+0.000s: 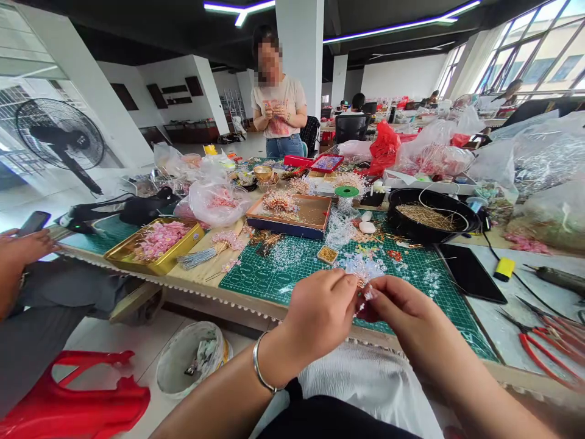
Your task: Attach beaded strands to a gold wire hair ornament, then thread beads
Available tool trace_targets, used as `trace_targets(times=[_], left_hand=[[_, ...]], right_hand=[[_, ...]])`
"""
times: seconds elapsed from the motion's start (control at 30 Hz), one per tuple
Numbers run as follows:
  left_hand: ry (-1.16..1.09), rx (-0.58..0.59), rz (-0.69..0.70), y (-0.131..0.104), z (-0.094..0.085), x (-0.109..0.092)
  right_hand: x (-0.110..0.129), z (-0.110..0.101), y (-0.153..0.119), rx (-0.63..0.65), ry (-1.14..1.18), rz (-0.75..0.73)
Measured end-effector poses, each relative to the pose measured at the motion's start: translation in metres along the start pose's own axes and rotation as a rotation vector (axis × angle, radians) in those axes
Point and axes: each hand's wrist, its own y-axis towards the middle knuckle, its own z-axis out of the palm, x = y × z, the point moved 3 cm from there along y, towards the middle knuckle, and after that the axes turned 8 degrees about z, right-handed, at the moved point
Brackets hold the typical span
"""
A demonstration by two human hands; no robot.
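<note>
My left hand (pixel 322 311), with a silver bangle at the wrist, is closed just above the front of the green cutting mat (pixel 262 274). Its fingers grip a small ornament of clear, bluish petals and gold wire (pixel 363 268). Close against it, my right hand (pixel 404 302) pinches a little pale beaded piece (pixel 368 295) at the same ornament; the fingers hide where the two join. Beyond my hands lie a small square dish of gold beads (pixel 328 254), scattered clear beads (pixel 287 253) and some orange-red beads (pixel 395 255).
Pink flowers fill a gold tin (pixel 158 265) at left. A shallow box (pixel 287 225) and a black bowl of gold pins (pixel 429 216) stand farther back. Red-handled pliers (pixel 539 347) and a black tablet (pixel 473 272) lie right. One person stands opposite; another's hand holds a phone at left.
</note>
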Motion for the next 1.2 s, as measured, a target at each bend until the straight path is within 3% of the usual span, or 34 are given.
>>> trace_targets(times=[0.1, 0.33, 0.53, 0.63, 0.8, 1.0, 1.2], left_hand=[[-0.053, 0.012, -0.048, 0.000, 0.000, 0.000], [-0.231, 0.038, -0.100, 0.001, 0.000, -0.001], [-0.180, 0.018, -0.049, 0.000, 0.001, -0.001], [-0.212, 0.016, -0.064, -0.001, 0.002, 0.000], [-0.376, -0.001, -0.149, -0.001, 0.004, 0.002], [-0.433, 0.045, -0.258, -0.002, 0.003, 0.006], [-0.456, 0.067, -0.223, -0.002, 0.001, 0.004]], right_hand=[[0.000, 0.001, 0.000, -0.125, -0.112, -0.059], [0.008, 0.003, -0.012, -0.515, -0.636, -0.484], [0.012, 0.005, -0.018, -0.656, -0.940, -0.668], [0.014, 0.004, -0.021, -0.696, -1.015, -0.693], [0.014, 0.005, -0.024, -0.737, -0.990, -0.616], [0.008, 0.003, -0.021, -0.504, -0.857, -0.618], [0.015, -0.001, -0.022, -0.507, -0.885, -0.695]])
